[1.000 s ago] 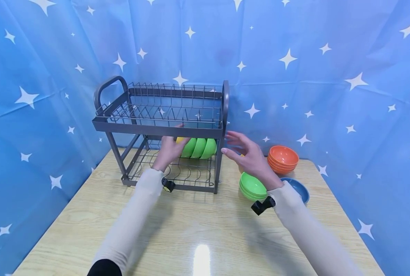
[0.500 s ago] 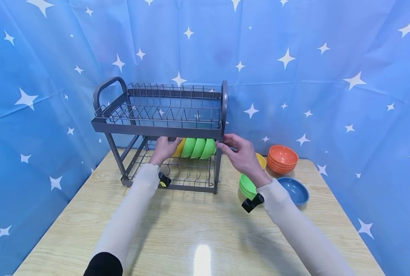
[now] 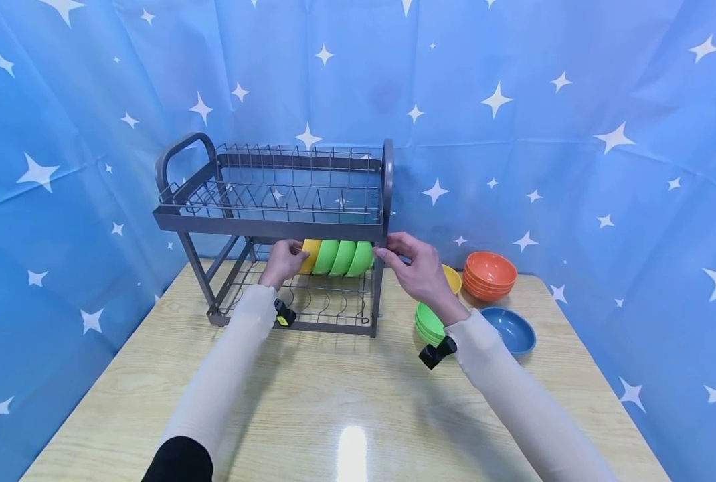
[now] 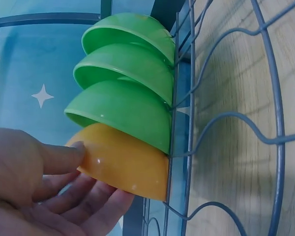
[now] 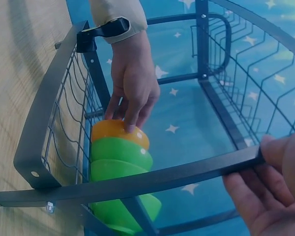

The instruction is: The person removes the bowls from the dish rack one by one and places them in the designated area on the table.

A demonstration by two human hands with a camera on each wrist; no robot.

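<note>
rack point(image 3: 274, 224): two-tier grey wire frame on table point(image 3: 346, 402). We see right hand point(image 3: 415, 271) pinching its top-tier front corner. Risk: a pull there could slide or tip the frame, jolting the bowls.
green bowls point(image 4: 125, 81): three on edge in lower-tier slots, touching each other. Risk: knock-on if the neighbour shifts.
yellow bowl point(image 4: 123, 164): on edge, leftmost, against first green. Left hand point(image 4: 34, 187) holds its rim, thumb above, fingers below. Risk: we judge grip light; if not seated btwn wires it could roll out.
</note>
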